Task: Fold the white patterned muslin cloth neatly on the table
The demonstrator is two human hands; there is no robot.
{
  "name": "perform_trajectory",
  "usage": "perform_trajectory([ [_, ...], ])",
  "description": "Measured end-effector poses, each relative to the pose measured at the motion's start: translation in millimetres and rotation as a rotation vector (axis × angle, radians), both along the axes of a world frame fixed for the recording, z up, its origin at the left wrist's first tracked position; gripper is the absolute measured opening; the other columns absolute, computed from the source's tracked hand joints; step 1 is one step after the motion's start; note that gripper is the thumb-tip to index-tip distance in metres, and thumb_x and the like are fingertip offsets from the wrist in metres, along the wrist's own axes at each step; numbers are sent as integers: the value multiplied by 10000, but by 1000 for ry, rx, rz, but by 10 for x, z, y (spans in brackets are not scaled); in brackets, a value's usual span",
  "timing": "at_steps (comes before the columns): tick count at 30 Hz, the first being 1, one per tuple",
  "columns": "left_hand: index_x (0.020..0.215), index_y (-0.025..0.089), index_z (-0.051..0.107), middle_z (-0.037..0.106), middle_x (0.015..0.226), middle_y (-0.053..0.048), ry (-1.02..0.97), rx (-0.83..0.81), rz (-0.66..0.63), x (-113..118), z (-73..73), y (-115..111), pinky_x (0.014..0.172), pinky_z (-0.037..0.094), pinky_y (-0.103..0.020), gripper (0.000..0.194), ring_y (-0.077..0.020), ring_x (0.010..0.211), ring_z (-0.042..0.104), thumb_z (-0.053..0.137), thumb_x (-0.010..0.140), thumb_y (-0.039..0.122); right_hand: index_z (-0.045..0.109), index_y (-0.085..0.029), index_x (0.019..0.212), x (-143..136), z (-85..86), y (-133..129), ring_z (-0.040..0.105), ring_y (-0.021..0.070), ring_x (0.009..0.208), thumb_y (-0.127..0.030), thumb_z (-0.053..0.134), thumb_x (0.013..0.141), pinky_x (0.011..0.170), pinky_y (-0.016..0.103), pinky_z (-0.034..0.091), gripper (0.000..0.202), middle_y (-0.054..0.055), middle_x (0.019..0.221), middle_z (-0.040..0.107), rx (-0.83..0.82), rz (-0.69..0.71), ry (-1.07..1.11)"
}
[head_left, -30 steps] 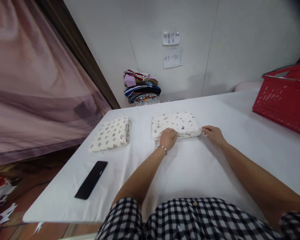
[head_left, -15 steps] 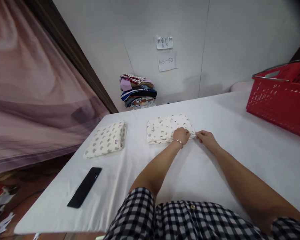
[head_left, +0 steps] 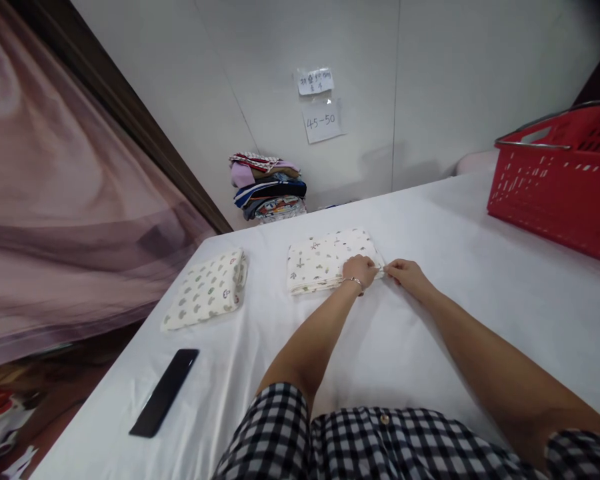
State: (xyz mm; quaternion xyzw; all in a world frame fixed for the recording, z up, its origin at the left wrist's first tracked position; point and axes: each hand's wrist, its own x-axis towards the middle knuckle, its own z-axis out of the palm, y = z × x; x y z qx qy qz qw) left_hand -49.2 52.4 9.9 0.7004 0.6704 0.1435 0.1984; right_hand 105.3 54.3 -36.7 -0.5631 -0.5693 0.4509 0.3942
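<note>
A folded cream cloth (head_left: 325, 257) with a small plant-like print lies flat on the white-covered table (head_left: 430, 233). At its near right corner, my left hand (head_left: 361, 269) pinches the layered edge, partly hiding it. My right hand (head_left: 405, 273) grips the tip of the same corner from the right, thumb and fingertips pressed together. Left of this cloth rests a second folded cloth (head_left: 207, 288), cream with rows of grey-green mushroom-like shapes.
A black phone-like slab (head_left: 165, 393) lies at the table's left front. Beyond the far edge, folded clothes (head_left: 270, 187) are stacked against the wall. A red plastic basket (head_left: 555, 187) stands at the right. A pink curtain (head_left: 70, 187) hangs on the left.
The camera view has shifted slightly, moving most things a little in the picture. Both hands keep hold of the cloth's near right corner.
</note>
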Motion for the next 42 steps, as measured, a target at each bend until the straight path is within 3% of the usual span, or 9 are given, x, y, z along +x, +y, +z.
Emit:
perform_trajectory([
  [7,891,248,695,693,891,-14,-168,-235,100,-2,113,29,521,490,-233,184,-156,671,610,577,775,328,561,-185,625,-13,46,-33,405,90,436,-361,616,683,461,236,326,193,-51,444,484,-7,11,20],
  [11,838,212,692,684,887,-27,-119,-58,55,32,80,23,653,507,-272,195,-163,731,609,522,823,307,557,-180,628,-11,47,-32,397,87,435,-355,612,681,466,235,320,191,-52,438,481,-17,8,28],
  [14,773,194,683,665,913,-42,-1,154,-54,63,-28,10,816,469,-312,185,-187,877,590,520,831,259,553,-179,620,-7,27,-17,385,86,428,-346,604,682,463,235,312,185,-53,425,470,-13,9,27],
  [16,779,192,677,653,922,-46,52,211,-107,66,-105,1,861,442,-325,166,-198,927,569,529,832,248,556,-178,621,-7,21,-10,387,87,429,-332,602,679,464,235,311,171,-52,425,468,-11,10,31],
  [22,927,196,644,636,972,-33,46,209,-148,28,-184,8,866,431,-316,170,-191,948,551,624,788,291,570,-174,637,-12,44,-12,390,86,428,-303,590,677,460,232,306,137,-49,435,476,-27,1,38],
  [28,891,204,671,653,942,-32,9,132,-114,39,-142,60,805,454,-301,146,-184,897,576,607,807,304,576,-169,649,-9,35,-9,377,82,422,-296,592,679,445,228,288,132,-49,431,475,-35,0,54],
  [35,860,201,660,642,899,-37,-12,362,-106,53,-146,18,820,442,-295,162,-178,905,560,518,886,275,552,-177,620,-28,60,-12,355,75,410,-318,626,675,422,224,261,168,-45,420,468,-74,0,132],
  [42,890,200,662,636,894,-34,10,367,-196,35,-254,-46,825,441,-303,162,-179,899,553,513,894,263,504,-191,558,-52,6,26,327,67,387,-337,625,667,380,226,180,219,-39,420,445,-170,15,262],
])
